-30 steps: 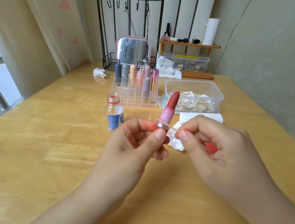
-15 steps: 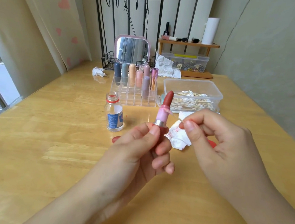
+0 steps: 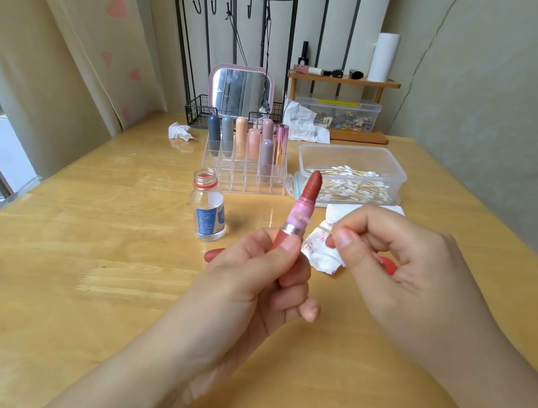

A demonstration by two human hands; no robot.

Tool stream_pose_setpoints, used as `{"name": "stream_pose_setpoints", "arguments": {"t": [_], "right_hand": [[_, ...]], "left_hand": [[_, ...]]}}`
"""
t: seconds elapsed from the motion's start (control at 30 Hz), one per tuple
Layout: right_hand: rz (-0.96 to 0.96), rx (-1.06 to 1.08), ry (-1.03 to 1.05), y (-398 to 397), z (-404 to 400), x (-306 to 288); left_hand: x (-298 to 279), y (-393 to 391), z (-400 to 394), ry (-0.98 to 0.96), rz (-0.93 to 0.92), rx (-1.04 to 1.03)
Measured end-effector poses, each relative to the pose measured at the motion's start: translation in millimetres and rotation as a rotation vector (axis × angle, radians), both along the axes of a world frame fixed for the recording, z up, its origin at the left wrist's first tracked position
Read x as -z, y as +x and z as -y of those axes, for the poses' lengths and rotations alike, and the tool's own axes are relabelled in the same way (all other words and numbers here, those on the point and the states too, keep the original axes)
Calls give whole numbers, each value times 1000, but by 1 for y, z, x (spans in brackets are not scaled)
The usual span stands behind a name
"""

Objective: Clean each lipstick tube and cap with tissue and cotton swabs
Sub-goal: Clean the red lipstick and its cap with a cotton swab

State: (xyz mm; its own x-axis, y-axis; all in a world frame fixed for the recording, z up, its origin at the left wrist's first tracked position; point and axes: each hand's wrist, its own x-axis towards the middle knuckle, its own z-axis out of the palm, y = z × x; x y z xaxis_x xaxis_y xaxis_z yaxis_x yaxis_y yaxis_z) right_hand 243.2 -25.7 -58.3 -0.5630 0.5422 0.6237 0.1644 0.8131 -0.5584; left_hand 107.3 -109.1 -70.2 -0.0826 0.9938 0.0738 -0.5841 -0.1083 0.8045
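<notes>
Here, at frame centre, the left hand (image 3: 268,269) grips the uncapped lipstick (image 3: 303,207); the right hand (image 3: 396,257) pinches a cotton swab (image 3: 330,229), barely visible. A careless stroke may gouge the exposed tip.

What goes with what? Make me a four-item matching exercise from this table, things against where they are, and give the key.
Things:
1. open lipstick
2. cotton swabs
3. small bottle
4. paper roll

Places:
A. on the wooden shelf at the back
B. held upright in the left hand
C. in the clear plastic box
D. standing uncapped on the table, left of the hands

Pairs: 1-B, 2-C, 3-D, 4-A
</notes>
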Motion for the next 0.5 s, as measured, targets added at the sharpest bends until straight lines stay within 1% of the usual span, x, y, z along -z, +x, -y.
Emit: {"name": "stream_pose_setpoints", "arguments": {"t": [0.07, 0.2, 0.33, 0.43, 0.5], "right_hand": [[-25, 19, -16, 1, -1, -1], [35, -33, 13, -1, 1, 0], [-19, 35, 8, 1, -2, -1], [32, -17, 14, 1, -1, 0], [39, -16, 17, 0, 0, 0]], "left_hand": [[2, -1, -1, 10, 10, -5], [7, -4, -6, 42, 0, -1], [9, -5, -7, 19, 65, 18], [6, -5, -4, 5, 110, 69], [3, -4, -2, 16, 100, 90]]}}
